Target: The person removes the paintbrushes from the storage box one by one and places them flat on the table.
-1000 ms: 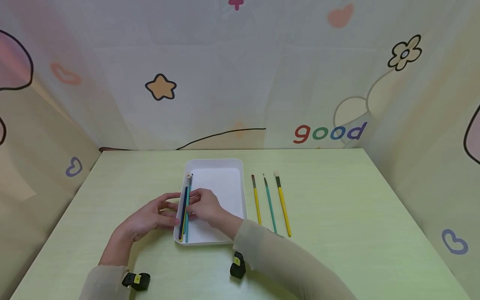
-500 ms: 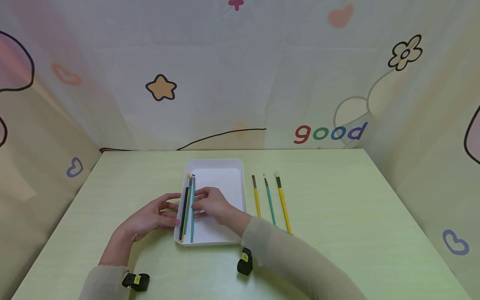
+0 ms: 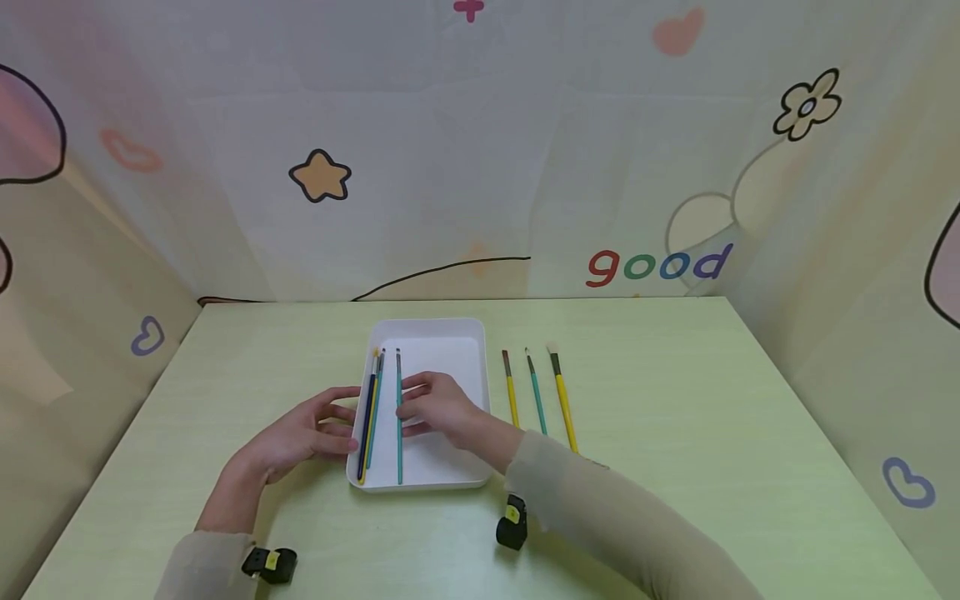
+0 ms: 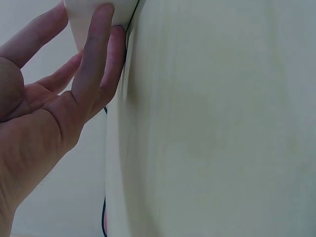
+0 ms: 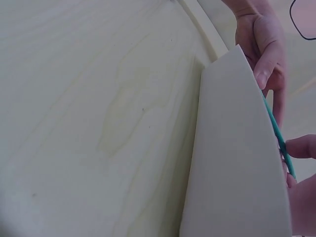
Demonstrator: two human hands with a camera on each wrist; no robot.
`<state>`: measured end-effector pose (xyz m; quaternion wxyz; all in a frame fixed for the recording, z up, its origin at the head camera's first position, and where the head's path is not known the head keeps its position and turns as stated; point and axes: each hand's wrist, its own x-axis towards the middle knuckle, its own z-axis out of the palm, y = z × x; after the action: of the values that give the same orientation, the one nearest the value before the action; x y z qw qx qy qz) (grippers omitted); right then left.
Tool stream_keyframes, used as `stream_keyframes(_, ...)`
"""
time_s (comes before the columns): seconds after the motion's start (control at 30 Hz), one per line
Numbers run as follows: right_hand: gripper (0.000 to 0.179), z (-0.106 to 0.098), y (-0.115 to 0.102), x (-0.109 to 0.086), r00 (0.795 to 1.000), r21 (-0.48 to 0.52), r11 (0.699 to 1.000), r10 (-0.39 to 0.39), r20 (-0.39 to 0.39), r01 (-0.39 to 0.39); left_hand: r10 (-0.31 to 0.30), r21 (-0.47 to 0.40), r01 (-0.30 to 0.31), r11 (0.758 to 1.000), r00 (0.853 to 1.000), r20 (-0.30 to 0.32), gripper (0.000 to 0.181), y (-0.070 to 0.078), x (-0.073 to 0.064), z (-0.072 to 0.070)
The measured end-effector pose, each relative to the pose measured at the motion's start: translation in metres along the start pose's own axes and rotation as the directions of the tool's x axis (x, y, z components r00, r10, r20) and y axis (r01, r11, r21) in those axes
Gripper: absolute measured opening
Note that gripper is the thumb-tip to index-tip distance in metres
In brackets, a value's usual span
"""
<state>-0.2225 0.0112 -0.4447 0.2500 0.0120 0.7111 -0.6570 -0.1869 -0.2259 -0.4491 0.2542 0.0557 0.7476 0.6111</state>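
Observation:
A teal-handled paintbrush (image 3: 400, 462) stands lengthwise over the white tray (image 3: 446, 354), its bristle end pointing away from me. My right hand (image 3: 444, 410) pinches its handle near the middle. In the right wrist view the thumb (image 5: 302, 146) presses on the teal handle, just above the tray's wall. Left of it, a dark blue paintbrush (image 3: 365, 429) lies beside yellow and teal ones along the tray's left side. My left hand (image 3: 303, 429) rests its spread fingers against the tray's left wall. Those fingers (image 4: 94, 64) also show on the white wall in the left wrist view.
To the tray's right on the pale green table (image 3: 675, 400) lie a thin yellow paintbrush (image 3: 512, 400), a teal one (image 3: 537, 400) and a thicker yellow one (image 3: 565, 408). My right sleeve covers their near ends. A printed curtain (image 3: 450, 208) surrounds the table's back and sides.
My right hand has moved right with the teal paintbrush, away from the other brushes at the tray's left side. The left hand and the tray have stayed in place.

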Motion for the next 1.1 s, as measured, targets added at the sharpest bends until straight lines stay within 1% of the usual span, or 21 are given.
stream_keyframes(0.2, 0.043, -0.009, 0.004, -0.001, 1.0, -0.006, 1.0, 0.009, -0.011, -0.009, -0.006, 0.002, 0.006, 1.0, 1.0, -0.014, 0.083, -0.001, 0.0, 0.001)
stream_keyframes(0.33, 0.042, -0.014, 0.003, -0.002, 1.0, 0.001, 1.0, 0.011, -0.02, -0.011, -0.006, -0.001, 0.006, 1.0, 1.0, -0.012, 0.084, -0.002, 0.0, 0.001)
stream_keyframes(0.6, 0.043, -0.024, -0.001, -0.008, 1.0, 0.023, 1.0, -0.006, -0.001, 0.006, 0.001, 0.001, -0.001, 1.0, 1.0, -0.016, 0.084, -0.002, 0.001, 0.001)
stream_keyframes(0.97, 0.043, -0.04, -0.004, -0.019, 1.0, -0.014, 1.0, -0.025, 0.012, 0.025, 0.023, -0.02, -0.023, 1.0, 1.0, -0.013, 0.085, -0.004, 0.001, 0.0)
stream_keyframes(1.1, 0.044, -0.047, -0.007, -0.022, 0.999, -0.002, 0.999, -0.044, 0.024, 0.044, 0.023, -0.02, -0.023, 1.0, 0.999, -0.024, 0.085, -0.003, 0.001, 0.0)
